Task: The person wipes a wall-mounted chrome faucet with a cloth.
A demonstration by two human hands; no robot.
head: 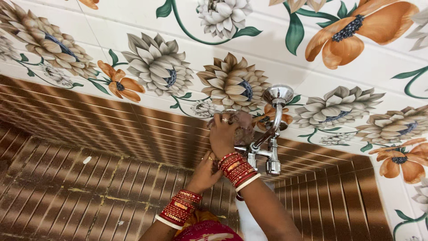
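A: Largest item?
B: Wall (133,129), two bands. Upper band: white tiles printed with big beige, grey and orange flowers on green stems. Lower band: brown tiles with thin pale stripes.

A: Next?
B: Tap (271,134), chrome, shiny, fixed to the wall right where the flowered band meets the brown one. A round domed cap sits at its top; a slim curved tube runs down from it to a short cross body with a stubby spout below. Long axis runs up and down in the view, cap end toward the flowers, spout end toward the brown tiles.

A: Hands?
B: Right hand (224,134), ring on a finger, stacked red and gold bangles at the wrist. It is raised to the tap's left side, fingers curled shut around a brownish pad (243,127), pressing it against the tap.
Left hand (206,172), same bangles, lies just under the right wrist, touching it. Whether its fingers are spread or closed, cannot tell; seen from the back only.

A: Smallest?
B: Pad, dull brown, wadded, mostly hidden by the fingers.
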